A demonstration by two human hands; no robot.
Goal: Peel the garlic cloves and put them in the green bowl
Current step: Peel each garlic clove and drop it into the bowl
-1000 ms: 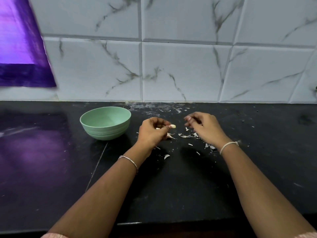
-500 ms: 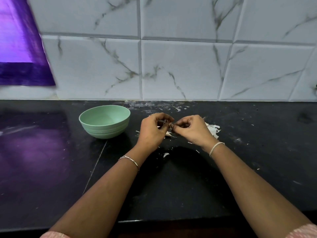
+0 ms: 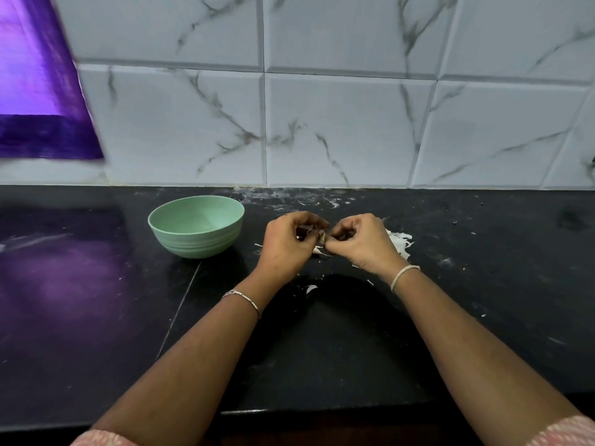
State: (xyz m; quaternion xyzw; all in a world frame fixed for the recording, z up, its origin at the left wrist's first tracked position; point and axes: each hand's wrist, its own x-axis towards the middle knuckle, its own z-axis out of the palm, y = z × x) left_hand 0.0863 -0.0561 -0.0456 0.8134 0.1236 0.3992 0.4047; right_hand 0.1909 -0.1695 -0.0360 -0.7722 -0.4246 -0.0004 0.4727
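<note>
The left hand (image 3: 286, 244) and the right hand (image 3: 360, 243) met fingertip to fingertip above the black stone countertop (image 3: 322, 349), just right of the round pale-green plastic bowl (image 3: 199, 244). One second earlier the two hands had been apart: the left alone held the small pale garlic clove (image 3: 322, 241), and the right hovered over the loose white papery skin scraps (image 3: 401, 244). The right hand had since closed in on the clove.

Finger state: both hands were curled, and the thumb and forefinger of each pinched the clove between them. The clove was mostly hidden by the fingertips (only a pale sliver showed), so whether any skin remained on it could not be told.

Meaning for the task: the step in hand appeared to be peeling, resumed with a two-handed grip. The clove was in the air between the hands, not in the bowl. No clove showed in the visible part of the bowl's interior, so transfer was judged still pending. The bowl stood near the left hand, within short reach.
</note>
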